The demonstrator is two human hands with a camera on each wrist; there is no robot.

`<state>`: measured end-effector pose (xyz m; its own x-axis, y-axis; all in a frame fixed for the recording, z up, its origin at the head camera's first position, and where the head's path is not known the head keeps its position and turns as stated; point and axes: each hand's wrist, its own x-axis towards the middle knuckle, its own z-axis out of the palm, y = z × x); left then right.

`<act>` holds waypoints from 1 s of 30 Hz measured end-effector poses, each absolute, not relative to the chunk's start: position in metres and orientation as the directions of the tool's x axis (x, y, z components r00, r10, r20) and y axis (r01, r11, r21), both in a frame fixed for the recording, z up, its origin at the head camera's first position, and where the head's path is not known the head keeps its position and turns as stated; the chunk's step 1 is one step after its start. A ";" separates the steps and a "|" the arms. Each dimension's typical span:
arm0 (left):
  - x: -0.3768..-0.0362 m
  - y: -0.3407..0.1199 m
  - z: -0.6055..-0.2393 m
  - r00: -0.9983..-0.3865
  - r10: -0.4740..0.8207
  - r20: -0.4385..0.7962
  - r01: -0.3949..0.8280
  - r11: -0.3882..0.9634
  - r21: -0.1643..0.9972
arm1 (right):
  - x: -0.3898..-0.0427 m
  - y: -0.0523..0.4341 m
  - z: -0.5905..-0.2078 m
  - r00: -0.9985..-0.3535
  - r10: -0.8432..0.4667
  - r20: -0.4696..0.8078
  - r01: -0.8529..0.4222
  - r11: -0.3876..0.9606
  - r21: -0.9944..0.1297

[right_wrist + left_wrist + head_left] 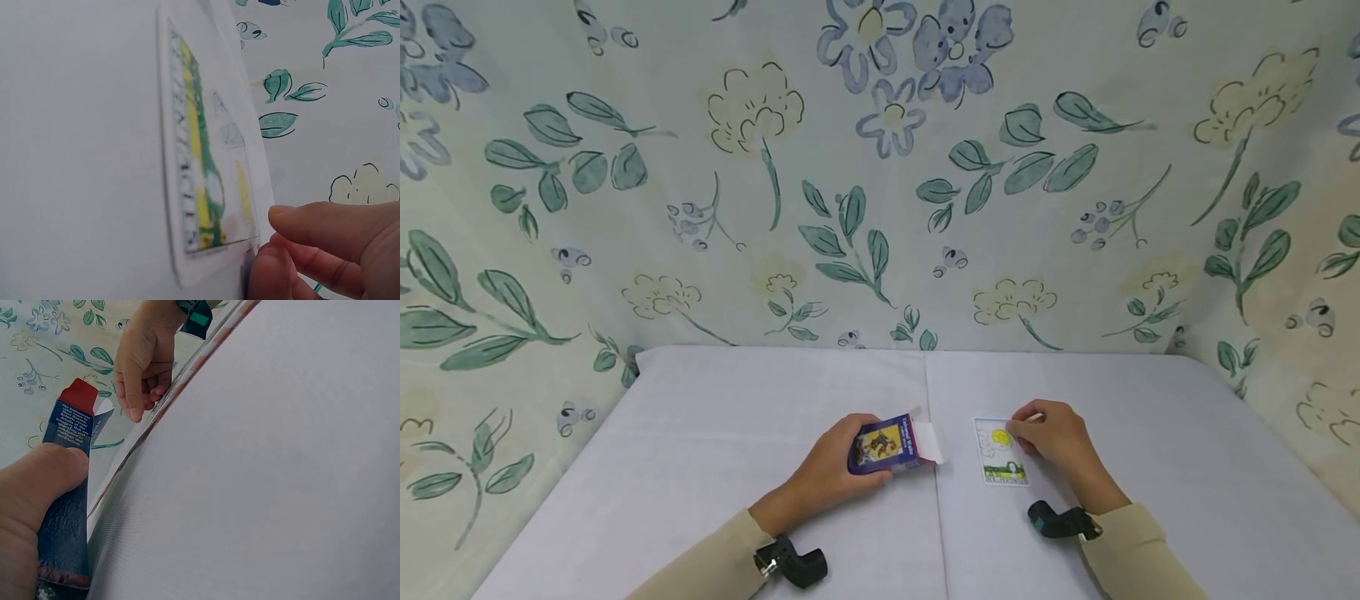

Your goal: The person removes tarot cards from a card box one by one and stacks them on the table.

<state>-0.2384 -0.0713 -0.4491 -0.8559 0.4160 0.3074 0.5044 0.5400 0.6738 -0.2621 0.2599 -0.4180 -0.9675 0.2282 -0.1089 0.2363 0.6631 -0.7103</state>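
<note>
Gripped in my left hand (827,475), the blue card box (886,447) lies on the table (700,467) with its white flap open (its small print is unreadable). Just beside it, my right hand (1056,440) pinches the far edge of a face-up card (998,454), whose bottom label seems to end in "ENTACLES".

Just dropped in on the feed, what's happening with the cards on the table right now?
A person sits at a white-covered table. Their left hand grips a dark blue card box with its white flap open, resting on the cloth. Their right hand touches the edge of a single card lying face up just right of the box; it shows a yellow sun and a green band. Box and card lie apart.
</note>
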 end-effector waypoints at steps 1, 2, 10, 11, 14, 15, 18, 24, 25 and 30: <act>-0.238 -0.072 -0.449 -0.856 0.416 0.306 0.503 0.538 0.676 | -0.262 0.259 -0.417 -0.968 0.227 -0.110 0.236 0.661 -0.713; -0.238 -0.072 -0.450 -0.856 0.417 0.306 0.503 0.535 0.679 | -0.261 0.258 -0.417 -0.968 0.227 -0.112 0.236 0.658 -0.715; -0.235 -0.073 -0.452 -0.856 0.421 0.300 0.501 0.535 0.680 | -0.255 0.246 -0.410 -0.974 0.201 -0.103 0.209 0.632 -0.746; -0.235 -0.073 -0.453 -0.855 0.423 0.300 0.502 0.535 0.679 | -0.254 0.244 -0.408 -0.975 0.197 -0.101 0.205 0.627 -0.752; -0.235 -0.073 -0.452 -0.848 0.435 0.302 0.513 0.535 0.672 | -0.251 0.237 -0.402 -0.981 0.172 -0.088 0.177 0.618 -0.766; -0.235 -0.073 -0.451 -0.846 0.437 0.305 0.517 0.534 0.669 | -0.250 0.235 -0.399 -0.983 0.161 -0.083 0.165 0.615 -0.771; -0.236 -0.074 -0.450 -0.839 0.443 0.315 0.528 0.529 0.664 | -0.248 0.228 -0.393 -0.990 0.123 -0.068 0.129 0.605 -0.785; -0.239 -0.074 -0.450 -0.837 0.441 0.323 0.534 0.532 0.657 | -0.249 0.216 -0.389 -0.993 0.085 -0.080 0.115 0.600 -0.792; -0.239 -0.074 -0.451 -0.837 0.441 0.325 0.535 0.532 0.656 | -0.249 0.214 -0.388 -0.994 0.075 -0.075 0.104 0.600 -0.793; -0.241 -0.074 -0.452 -0.833 0.440 0.335 0.541 0.523 0.659 | -0.245 0.198 -0.384 -0.998 0.030 -0.051 0.059 0.568 -0.821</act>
<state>-0.2415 -0.0740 -0.4525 -0.8331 0.4404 0.3347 0.5410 0.5231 0.6585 -0.2453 0.1980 -0.3838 -0.9982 0.0295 -0.0513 0.0590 0.5685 -0.8206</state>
